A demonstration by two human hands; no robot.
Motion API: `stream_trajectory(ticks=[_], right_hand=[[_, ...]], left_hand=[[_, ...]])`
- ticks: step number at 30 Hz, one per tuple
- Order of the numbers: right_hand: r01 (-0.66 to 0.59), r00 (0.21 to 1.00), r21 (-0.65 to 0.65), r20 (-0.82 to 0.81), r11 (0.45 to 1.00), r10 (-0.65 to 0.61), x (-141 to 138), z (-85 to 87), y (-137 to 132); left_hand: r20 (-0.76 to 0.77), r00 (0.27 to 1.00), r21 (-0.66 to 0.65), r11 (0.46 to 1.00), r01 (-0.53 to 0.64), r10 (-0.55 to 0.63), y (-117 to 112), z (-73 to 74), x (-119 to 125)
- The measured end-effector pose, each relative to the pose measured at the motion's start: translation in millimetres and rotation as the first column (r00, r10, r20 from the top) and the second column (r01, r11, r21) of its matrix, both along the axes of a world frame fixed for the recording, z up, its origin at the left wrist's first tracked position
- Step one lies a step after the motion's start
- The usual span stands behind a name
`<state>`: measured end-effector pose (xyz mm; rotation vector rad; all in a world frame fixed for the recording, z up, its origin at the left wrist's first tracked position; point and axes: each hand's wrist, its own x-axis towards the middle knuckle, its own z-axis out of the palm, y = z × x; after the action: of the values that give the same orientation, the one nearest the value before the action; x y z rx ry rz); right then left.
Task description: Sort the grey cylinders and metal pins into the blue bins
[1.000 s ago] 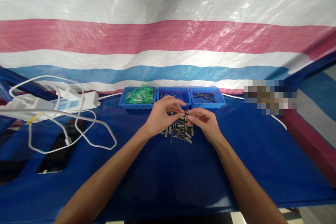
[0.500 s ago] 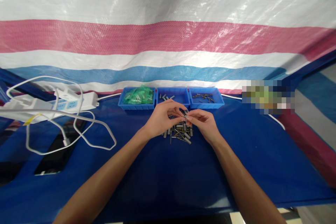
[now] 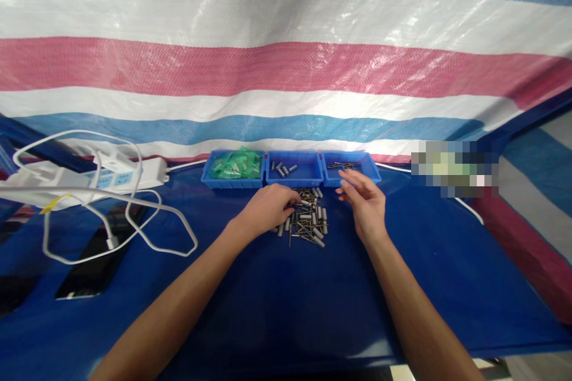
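Note:
A loose pile of small grey cylinders and thin yellowish metal rods lies on the blue table. My left hand is at the pile's upper left, palm down. Its fingers bend over the parts, with thumb and forefinger apart. My right hand hovers in front of the right blue bin, its fingers loosely spread and nothing visible in them. Thin dark rods lie in that bin. Several short grey cylinders sit in the middle blue bin. Green plastic packets fill the left blue bin.
On the left are a white power strip, looped white cables and a black phone. A striped plastic sheet hangs behind the bins. A blurred patch covers something at the back right.
My hands, earlier together over the pile with fingertips pinched, have parted. The left dropped down to the pile; the right moved right toward the right bin, its fingers loosened.

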<state>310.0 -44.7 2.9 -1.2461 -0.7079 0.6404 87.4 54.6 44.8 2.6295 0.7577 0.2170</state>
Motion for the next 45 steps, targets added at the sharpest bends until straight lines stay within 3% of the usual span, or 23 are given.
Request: stream_trajectory(ticks=[15, 21, 26, 28, 32, 34, 37, 45], right_hand=[[-0.064, 0.998, -0.035, -0.009, 0.997, 0.064, -5.3, 4.6, -1.8], [-0.063, 0.998, -0.016, -0.02, 0.998, 0.063, -5.5, 2.9, -1.6], [-0.156, 0.988, 0.005, 0.016, 0.988, 0.156, -9.9, 1.9, -1.9], [-0.22, 0.975, -0.004, 0.04, 0.976, 0.22, -13.1, 1.9, -2.6], [-0.333, 0.939, -0.052, 0.076, 0.942, 0.336, -19.3, 3.0, -4.4], [-0.364, 0.926, -0.065, 0.085, 0.929, 0.369, -21.1, 3.7, -5.1], [-0.398, 0.911, -0.076, 0.082, 0.914, 0.403, -21.7, 3.8, -6.2], [-0.509, 0.857, -0.071, 0.049, 0.858, 0.512, -23.9, 0.5, -10.0]], left_hand=[[0.026, 0.999, 0.036, 0.999, -0.021, 0.02, -2.3, -12.2, 3.0], [0.187, 0.982, -0.019, 1.0, 0.008, -0.004, -0.3, -1.0, 3.5], [0.339, 0.936, -0.173, 0.984, -0.033, 0.091, -2.7, 12.0, 3.7], [0.405, 0.901, -0.315, 0.949, -0.023, 0.157, -4.0, 13.4, 3.7], [0.473, 0.837, -0.606, 0.791, 0.082, 0.275, -5.8, 12.3, 4.4], [0.48, 0.819, -0.664, 0.741, 0.104, 0.315, -6.5, 12.2, 5.2], [0.48, 0.804, -0.693, 0.713, 0.101, 0.352, -7.5, 12.6, 7.0], [0.441, 0.837, -0.604, 0.797, 0.009, 0.325, -9.0, 4.6, 10.5]])
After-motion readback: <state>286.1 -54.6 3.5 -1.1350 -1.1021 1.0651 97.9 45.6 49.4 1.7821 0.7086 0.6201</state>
